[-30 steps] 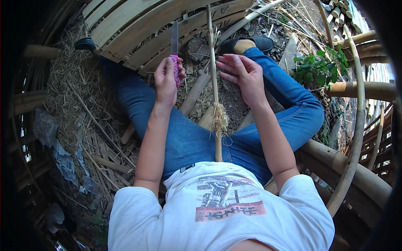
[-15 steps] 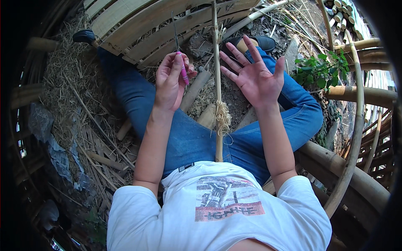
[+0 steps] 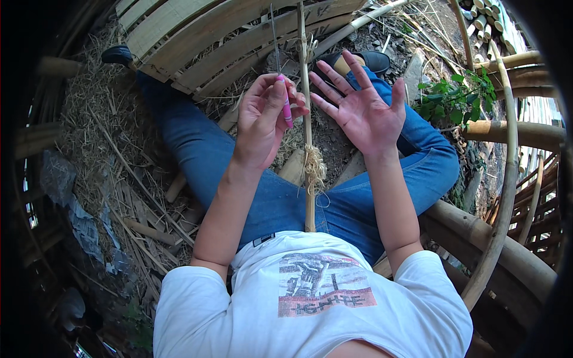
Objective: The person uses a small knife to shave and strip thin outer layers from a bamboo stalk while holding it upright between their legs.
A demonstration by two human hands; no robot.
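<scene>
My left hand [image 3: 258, 128] pinches the pink handle of a knife [image 3: 286, 108] between thumb and fingers. Its thin, narrow blade points up and away from me. My right hand [image 3: 370, 119] is held palm up with the fingers spread, holding nothing. Between the two hands stretches a slim bamboo strip [image 3: 310, 203], running from my lap to the slatted panel ahead. Curled shavings [image 3: 316, 164] hang on the strip midway, and a few more cling near its far part. The left fingertips are close beside the strip; whether they touch it I cannot tell.
A slatted wooden panel [image 3: 203, 39] lies ahead, at the far left. Thick bamboo poles [image 3: 507, 250] form a frame on my right, near a leafy green plant [image 3: 456, 98]. Dry straw [image 3: 98, 98] covers the ground on the left. Cut bamboo [image 3: 486, 24] is piled far right.
My left hand has moved right, closer to the bamboo strip, carrying the knife with it. The right hand stays nearly where it was, still spread.
</scene>
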